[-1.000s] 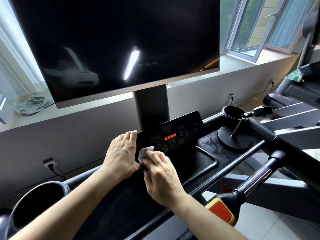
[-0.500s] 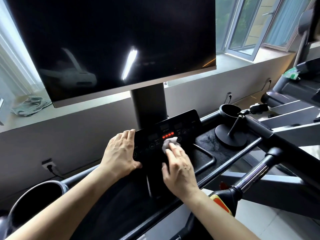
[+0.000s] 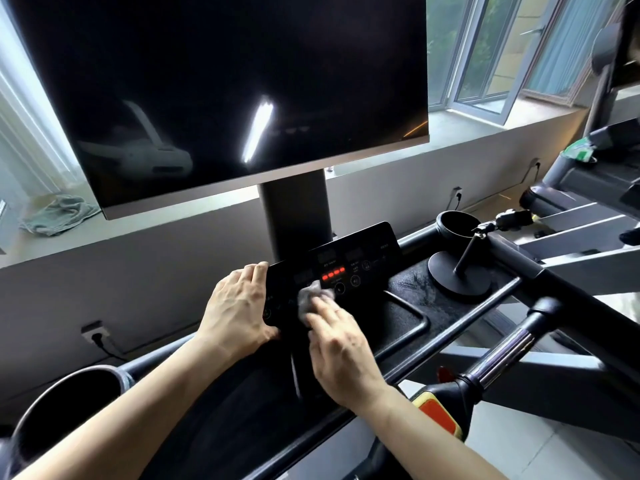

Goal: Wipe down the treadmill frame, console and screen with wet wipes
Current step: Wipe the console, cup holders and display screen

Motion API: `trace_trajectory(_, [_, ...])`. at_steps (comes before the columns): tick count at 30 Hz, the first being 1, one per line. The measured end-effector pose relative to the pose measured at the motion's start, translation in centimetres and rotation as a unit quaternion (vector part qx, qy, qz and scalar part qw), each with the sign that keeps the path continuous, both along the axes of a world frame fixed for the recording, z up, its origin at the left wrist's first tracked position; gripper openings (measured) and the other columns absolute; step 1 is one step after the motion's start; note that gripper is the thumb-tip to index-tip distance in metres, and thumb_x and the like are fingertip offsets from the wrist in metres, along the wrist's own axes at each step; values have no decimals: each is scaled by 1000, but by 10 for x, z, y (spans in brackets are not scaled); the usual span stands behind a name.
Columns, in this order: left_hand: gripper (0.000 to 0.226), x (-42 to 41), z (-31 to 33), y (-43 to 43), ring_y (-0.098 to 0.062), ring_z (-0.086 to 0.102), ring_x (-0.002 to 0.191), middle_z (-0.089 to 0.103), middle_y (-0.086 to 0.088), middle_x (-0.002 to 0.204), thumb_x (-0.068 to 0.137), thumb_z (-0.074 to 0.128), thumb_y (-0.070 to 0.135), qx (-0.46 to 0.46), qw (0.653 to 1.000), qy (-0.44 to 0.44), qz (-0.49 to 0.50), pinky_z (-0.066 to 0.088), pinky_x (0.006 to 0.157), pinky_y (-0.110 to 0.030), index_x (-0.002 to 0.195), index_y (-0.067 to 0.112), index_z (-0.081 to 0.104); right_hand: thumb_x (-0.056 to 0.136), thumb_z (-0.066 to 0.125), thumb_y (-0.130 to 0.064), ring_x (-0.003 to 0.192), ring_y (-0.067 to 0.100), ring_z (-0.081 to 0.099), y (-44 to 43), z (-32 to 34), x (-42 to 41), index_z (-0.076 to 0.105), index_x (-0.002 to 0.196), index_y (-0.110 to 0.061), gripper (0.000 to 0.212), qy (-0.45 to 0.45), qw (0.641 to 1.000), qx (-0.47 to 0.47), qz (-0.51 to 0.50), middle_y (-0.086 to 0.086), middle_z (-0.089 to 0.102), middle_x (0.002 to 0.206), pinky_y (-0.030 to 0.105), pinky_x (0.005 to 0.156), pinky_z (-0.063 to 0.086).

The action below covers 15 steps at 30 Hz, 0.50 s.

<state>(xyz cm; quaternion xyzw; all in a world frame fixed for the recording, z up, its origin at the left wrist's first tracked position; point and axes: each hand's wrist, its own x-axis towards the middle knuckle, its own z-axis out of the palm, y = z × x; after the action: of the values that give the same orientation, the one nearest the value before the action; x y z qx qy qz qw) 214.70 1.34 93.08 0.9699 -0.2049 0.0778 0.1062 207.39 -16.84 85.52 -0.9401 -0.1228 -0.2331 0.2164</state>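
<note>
Console panel (image 3: 367, 249) | right hand (image 3: 341, 344), fingers straight, presses wet wipe (image 3: 309, 295) | left hand (image 3: 239, 306) flat, bracing | risk: triggering touch buttons (image 3: 355, 280)

Crumpled grey wet wipe (image 3: 310, 297) pressed on black console (image 3: 346, 265).

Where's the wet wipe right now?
Head view, centre: the wet wipe lies on the console panel, just below-left of the red lights, pressed down by the right hand, beside the left hand.
</note>
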Motion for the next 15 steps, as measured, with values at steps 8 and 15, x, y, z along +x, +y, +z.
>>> trace_trajectory(8, [118,-2,4,-1,-22,43,136,47,1,145,60,84,55,7,1000,7,2,34,114,-33,155,14,29,96,34,-43,153,28,29,-47,-1,30,38,155,-7,69,57,990,-65,-111,15,33,163,39,125,15])
trace_trajectory(15, [103,-4,4,-3,-25,52,128,55,-2,137,63,78,52,13,1000,-12,5,40,109,-34,148,13,37,101,31,-56,158,30,-3,1,-1,21,11,162,-6,82,70,993,-85,-42,19,4,170,42,128,6])
